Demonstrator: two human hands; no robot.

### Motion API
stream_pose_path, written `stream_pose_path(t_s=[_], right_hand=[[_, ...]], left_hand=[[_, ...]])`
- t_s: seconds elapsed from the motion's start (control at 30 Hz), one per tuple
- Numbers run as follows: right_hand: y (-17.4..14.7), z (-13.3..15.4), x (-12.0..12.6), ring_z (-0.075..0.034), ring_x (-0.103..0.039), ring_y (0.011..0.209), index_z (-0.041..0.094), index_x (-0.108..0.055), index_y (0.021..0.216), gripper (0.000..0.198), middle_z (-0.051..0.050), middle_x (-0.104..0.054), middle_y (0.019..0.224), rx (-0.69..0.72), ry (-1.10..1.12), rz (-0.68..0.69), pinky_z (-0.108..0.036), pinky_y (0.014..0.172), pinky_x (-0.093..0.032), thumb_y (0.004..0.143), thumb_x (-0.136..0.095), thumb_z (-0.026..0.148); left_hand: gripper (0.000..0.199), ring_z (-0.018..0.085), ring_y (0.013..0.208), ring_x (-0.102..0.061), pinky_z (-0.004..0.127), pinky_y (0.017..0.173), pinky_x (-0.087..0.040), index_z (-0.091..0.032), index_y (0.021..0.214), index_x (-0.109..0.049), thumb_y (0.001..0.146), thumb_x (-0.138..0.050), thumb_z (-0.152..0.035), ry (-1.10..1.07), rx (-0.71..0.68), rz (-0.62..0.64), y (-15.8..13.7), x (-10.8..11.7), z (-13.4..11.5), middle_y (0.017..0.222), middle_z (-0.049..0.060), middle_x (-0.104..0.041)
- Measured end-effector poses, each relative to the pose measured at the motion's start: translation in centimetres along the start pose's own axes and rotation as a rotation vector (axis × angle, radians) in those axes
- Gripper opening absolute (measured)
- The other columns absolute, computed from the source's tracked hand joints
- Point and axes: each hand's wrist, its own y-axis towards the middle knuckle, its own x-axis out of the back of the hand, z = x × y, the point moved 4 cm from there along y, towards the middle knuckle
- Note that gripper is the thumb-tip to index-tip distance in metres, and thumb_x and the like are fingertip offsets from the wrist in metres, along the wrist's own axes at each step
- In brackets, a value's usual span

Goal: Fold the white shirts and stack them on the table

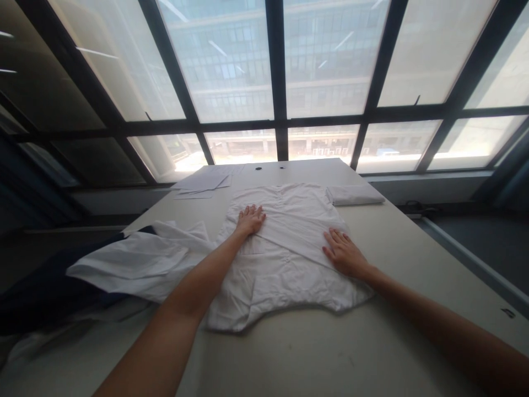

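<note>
Left hand, right hand flat, gripping nothing, on white garment. Looks soft, light; I'd grip its six-o'clock edge.

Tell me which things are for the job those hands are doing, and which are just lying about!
For the job:
- left hand and right hand
- white shirt under both
- table

Seemingly just lying about:
- papers
- folded cloth, perhaps part of it
- heap of clothes, perhaps too

1 head cam; looks fwd/down over table twd windows
</note>
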Motion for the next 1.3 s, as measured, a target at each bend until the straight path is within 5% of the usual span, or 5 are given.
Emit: stream_pose_path(t_s=[0.4, 0.6, 0.8, 1.07, 1.3], right_hand=[[-3.5, 1.9, 0.7, -0.030, -0.031, 0.149, 0.008, -0.041, 0.153, 0.059, -0.021, -0.034, 0.160, -0.048, -0.013, 0.005, -0.047, 0.121, -0.024, 0.103, -0.031, 0.039], [-3.4, 1.7, 0.7, -0.030, -0.033, 0.148, 0.009, -0.044, 0.152, 0.059, -0.020, -0.038, 0.158, -0.043, -0.019, -0.006, -0.047, 0.120, -0.027, 0.103, -0.031, 0.039], [-3.4, 0.6, -0.5, -0.033, -0.039, 0.144, 0.009, -0.053, 0.144, 0.058, -0.021, -0.046, 0.153, -0.015, 0.053, -0.076, -0.053, 0.116, -0.034, 0.100, -0.034, 0.041], [-1.6, -0.3, -0.1, -0.035, -0.051, 0.135, 0.010, -0.062, 0.134, 0.057, -0.022, -0.055, 0.144, 0.003, 0.191, -0.178, -0.052, 0.111, -0.044, 0.095, -0.039, 0.046], [1.9, 4.8, 2.4, -0.035, -0.056, 0.129, 0.013, -0.065, 0.128, 0.050, -0.020, -0.059, 0.140, 0.105, 0.261, -0.239, -0.052, 0.108, -0.046, 0.095, -0.042, 0.042]], left_hand=[[0.064, 0.035, 0.155, -0.010, 0.058, 0.121, -0.012, -0.024, 0.161, -0.025, 0.104, -0.022, -0.054, -0.009, -0.041, 0.026, -2.4, -0.2, -0.4, 0.168, 0.011, -0.015], [0.059, 0.031, 0.150, -0.029, 0.056, 0.119, -0.026, -0.024, 0.156, -0.037, 0.103, -0.036, -0.050, -0.018, -0.104, 0.020, -4.9, 2.5, 0.9, 0.163, 0.011, -0.033], [0.049, 0.022, 0.137, -0.050, 0.033, 0.117, -0.034, -0.019, 0.144, -0.054, 0.100, -0.045, -0.040, -0.047, -0.162, -0.136, -12.0, 7.7, 6.0, 0.147, 0.008, -0.056], [0.045, 0.026, 0.124, -0.059, 0.035, 0.112, -0.041, -0.019, 0.131, -0.065, 0.089, -0.058, -0.033, 0.065, 0.091, -0.263, -21.4, 12.4, 19.3, 0.133, 0.010, -0.065], [0.077, 0.030, 0.126, -0.055, 0.037, 0.110, -0.040, -0.021, 0.143, -0.056, 0.079, -0.071, -0.060, 0.103, 0.031, -0.049, -25.2, 9.3, 19.0, 0.134, 0.012, -0.062]])
